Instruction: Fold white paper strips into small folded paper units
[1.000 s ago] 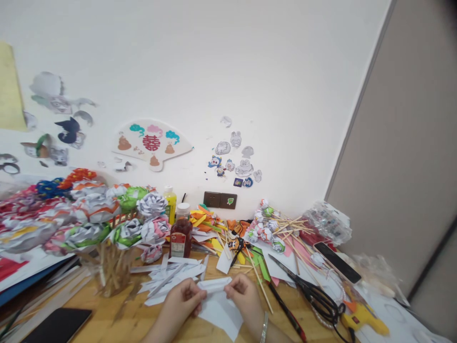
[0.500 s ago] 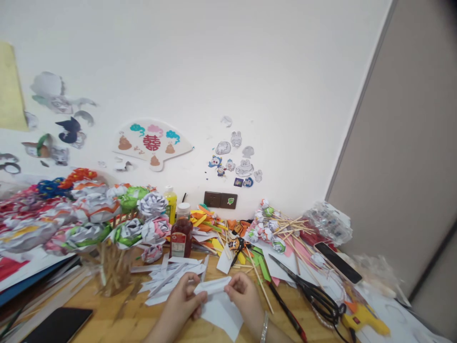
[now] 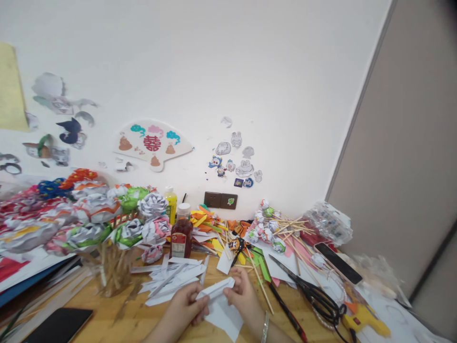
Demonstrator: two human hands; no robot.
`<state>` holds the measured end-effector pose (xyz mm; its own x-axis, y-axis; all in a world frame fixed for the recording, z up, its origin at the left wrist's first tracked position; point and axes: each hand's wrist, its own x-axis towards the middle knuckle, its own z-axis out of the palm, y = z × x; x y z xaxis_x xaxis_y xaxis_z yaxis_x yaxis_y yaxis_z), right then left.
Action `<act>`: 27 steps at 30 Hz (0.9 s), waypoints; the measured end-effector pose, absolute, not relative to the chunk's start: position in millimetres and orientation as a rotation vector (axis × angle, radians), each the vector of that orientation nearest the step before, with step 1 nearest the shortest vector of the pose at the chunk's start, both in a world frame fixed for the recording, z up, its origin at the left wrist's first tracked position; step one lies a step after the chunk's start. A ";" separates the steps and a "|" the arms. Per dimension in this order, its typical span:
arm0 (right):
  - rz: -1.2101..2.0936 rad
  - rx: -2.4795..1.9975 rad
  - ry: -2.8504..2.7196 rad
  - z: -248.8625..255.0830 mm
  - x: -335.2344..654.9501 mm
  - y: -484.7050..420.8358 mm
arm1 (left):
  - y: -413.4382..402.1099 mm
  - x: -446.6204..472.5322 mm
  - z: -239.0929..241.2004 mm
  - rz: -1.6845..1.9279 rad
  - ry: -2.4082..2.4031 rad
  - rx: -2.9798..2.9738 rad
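Observation:
A white sheet of paper (image 3: 223, 312), folded along its top edge, sits low in the head view over the wooden table (image 3: 139, 321). My left hand (image 3: 183, 307) pinches the left end of the fold. My right hand (image 3: 243, 297), a bangle on its wrist, pinches the right end with curled fingers. Just behind the hands lies a heap of cut white paper strips (image 3: 171, 276).
A red-filled bottle (image 3: 181, 233) and a yellow bottle (image 3: 170, 202) stand behind the strips. Paper flowers on sticks (image 3: 89, 221) fill the left. Black scissors (image 3: 314, 297), a yellow glue gun (image 3: 364, 319), wooden skewers (image 3: 285, 228) and a phone (image 3: 337, 262) lie right. Another phone (image 3: 59, 326) lies at front left.
Both hands have shifted slightly with the folded paper; its right end now tilts upward. The left hand has slid a little lower and the right thumb pressed along the fold.

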<state>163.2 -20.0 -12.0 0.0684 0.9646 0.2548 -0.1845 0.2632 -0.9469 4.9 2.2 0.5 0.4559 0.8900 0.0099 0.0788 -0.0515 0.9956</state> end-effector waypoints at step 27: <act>1.063 -0.957 -1.185 -8.7 165.0 -21.9 | 1.1 4.7 6.1 0.751 0.952 1.465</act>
<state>165.0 -21.9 -8.7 0.0578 0.9705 0.2340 -0.1273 0.2396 -0.9625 4.7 1.1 6.1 0.4612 0.8845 -0.0700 0.1373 0.0068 0.9905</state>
